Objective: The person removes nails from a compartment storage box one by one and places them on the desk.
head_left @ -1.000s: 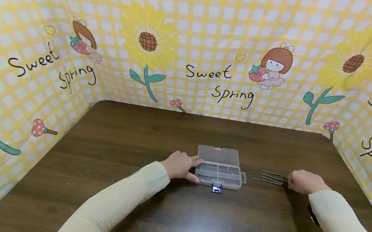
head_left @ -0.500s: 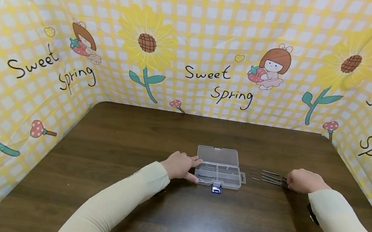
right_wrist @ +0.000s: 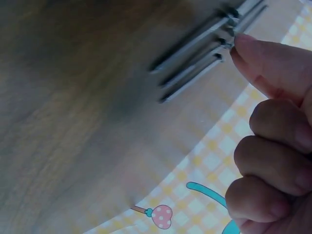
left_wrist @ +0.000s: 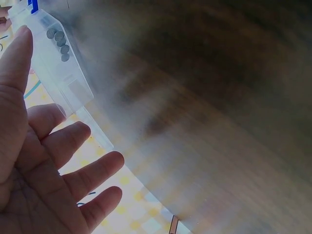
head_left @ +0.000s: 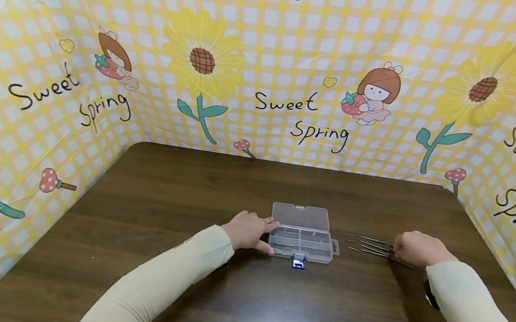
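A clear plastic compartment box [head_left: 318, 259] lies with its lid raised back on the table. My left hand [head_left: 248, 230] rests against its left end, thumb at the front corner and the other fingers spread. The left wrist view shows several small grey discs [left_wrist: 59, 37] through the box wall. To the right of the box, several metal nails [head_left: 374, 253] lie side by side. My right hand [head_left: 416, 248] is over their head ends, thumb and forefinger pinching a nail by its head, its other fingers curled. The fingertips partly hide the pinched nail.
A few tiny thin pins [head_left: 349, 241] lie between the box and the nails. The box has a hang tab [head_left: 336, 247] on its right end and a blue-edged clasp [head_left: 298, 262] in front. A yellow checked cloth [head_left: 223, 123] walls the brown table [head_left: 217, 309].
My right hand has shifted slightly at the nail heads, and one nail nearest me shows more clearly beneath it. The left hand stays at the box.
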### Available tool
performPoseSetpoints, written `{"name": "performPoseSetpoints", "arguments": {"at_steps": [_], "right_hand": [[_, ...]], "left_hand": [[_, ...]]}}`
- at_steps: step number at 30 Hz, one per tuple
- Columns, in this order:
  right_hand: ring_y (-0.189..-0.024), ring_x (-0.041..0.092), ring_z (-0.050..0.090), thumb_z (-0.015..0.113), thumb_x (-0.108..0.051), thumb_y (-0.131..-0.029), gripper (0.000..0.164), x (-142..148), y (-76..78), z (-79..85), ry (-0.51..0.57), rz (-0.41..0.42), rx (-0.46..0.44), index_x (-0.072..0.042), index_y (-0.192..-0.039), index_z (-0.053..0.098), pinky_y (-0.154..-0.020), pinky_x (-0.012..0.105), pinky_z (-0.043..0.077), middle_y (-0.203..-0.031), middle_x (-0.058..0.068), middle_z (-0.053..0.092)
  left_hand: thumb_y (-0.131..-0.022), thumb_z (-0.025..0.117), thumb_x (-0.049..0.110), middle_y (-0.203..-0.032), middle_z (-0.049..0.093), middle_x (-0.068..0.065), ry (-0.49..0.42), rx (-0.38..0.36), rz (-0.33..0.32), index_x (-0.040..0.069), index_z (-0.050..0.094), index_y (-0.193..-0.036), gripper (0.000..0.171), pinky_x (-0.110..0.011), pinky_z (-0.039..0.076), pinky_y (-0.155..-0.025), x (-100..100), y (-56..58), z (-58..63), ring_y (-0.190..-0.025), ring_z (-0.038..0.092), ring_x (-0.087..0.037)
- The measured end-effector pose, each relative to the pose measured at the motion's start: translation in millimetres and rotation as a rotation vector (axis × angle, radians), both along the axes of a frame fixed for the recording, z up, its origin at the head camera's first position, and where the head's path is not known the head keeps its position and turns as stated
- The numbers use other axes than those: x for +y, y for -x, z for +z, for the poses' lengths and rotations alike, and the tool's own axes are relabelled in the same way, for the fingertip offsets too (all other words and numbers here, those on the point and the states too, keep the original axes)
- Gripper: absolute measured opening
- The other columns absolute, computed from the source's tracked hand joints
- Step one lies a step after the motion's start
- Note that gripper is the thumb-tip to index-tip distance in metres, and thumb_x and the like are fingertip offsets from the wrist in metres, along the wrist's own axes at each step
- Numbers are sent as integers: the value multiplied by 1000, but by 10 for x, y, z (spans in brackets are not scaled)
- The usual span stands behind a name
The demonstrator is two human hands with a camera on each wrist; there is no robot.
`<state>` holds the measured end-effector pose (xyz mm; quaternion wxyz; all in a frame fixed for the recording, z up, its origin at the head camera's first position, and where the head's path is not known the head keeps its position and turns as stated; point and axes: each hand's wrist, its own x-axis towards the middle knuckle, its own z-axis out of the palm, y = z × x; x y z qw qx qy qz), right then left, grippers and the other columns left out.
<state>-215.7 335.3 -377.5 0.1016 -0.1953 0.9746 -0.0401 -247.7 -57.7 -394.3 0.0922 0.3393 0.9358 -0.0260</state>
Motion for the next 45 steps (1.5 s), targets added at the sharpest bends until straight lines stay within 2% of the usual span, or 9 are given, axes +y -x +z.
{"name": "performPoseSetpoints", "arguments": {"at_steps": [3,5,13,24,31,36,41,45], "right_hand": [[-67,12,54,65,-8,-84,6,-28,23,55,5,-13,-25,-10,-79,66,-58,38,47,-77,-2,62],[-70,15,58,66,-9,-85,4,-53,41,78,30,-6,-23,-9,-82,68,-61,40,49,-80,-1,64],[-80,23,64,63,-11,-88,9,-198,117,78,150,37,8,-6,-92,70,-70,44,51,-88,4,69],[-84,24,65,62,-7,-89,10,-578,268,-14,188,87,27,-6,-94,71,-73,44,51,-92,5,69],[-81,21,64,62,-6,-89,10,-779,351,-15,220,143,47,-4,-94,71,-72,41,51,-90,5,69],[-79,17,63,62,-6,-89,9,-925,412,-29,227,156,42,-5,-92,71,-72,40,51,-89,3,69],[-83,19,65,61,-7,-90,11,-1114,463,-26,216,176,34,-6,-94,72,-74,39,52,-91,4,70],[-78,15,62,61,-7,-90,12,-1272,493,-19,221,186,24,-7,-94,72,-72,37,51,-92,2,70]], "left_hand": [[-83,63,56,-144,47,-5,0,0,-1,16,46,-144,76,-42,43,-92,-1,0,-4,-111,60,-29],[-83,64,56,-144,47,-5,-4,2,-2,16,46,-144,75,-43,43,-93,-5,5,-9,-111,60,-29],[-82,64,56,-143,48,-6,-14,3,-2,16,47,-144,75,-43,43,-93,-9,2,-10,-111,60,-29],[-82,64,56,-143,47,-6,-17,2,-5,16,46,-144,75,-42,44,-92,-10,3,-16,-109,61,-29],[-82,64,56,-144,47,-5,-10,-2,-3,16,46,-144,76,-43,43,-93,-3,7,-4,-109,61,-28],[-82,64,56,-144,46,-6,-9,-8,-3,16,46,-144,76,-42,43,-94,6,17,9,-108,62,-28],[-82,64,56,-144,46,-5,-4,-15,3,17,46,-144,76,-42,43,-94,7,6,30,-106,62,-28],[-83,63,56,-145,45,-5,-1,-21,11,17,45,-145,76,-42,43,-93,2,-8,33,-102,63,-28]]}}
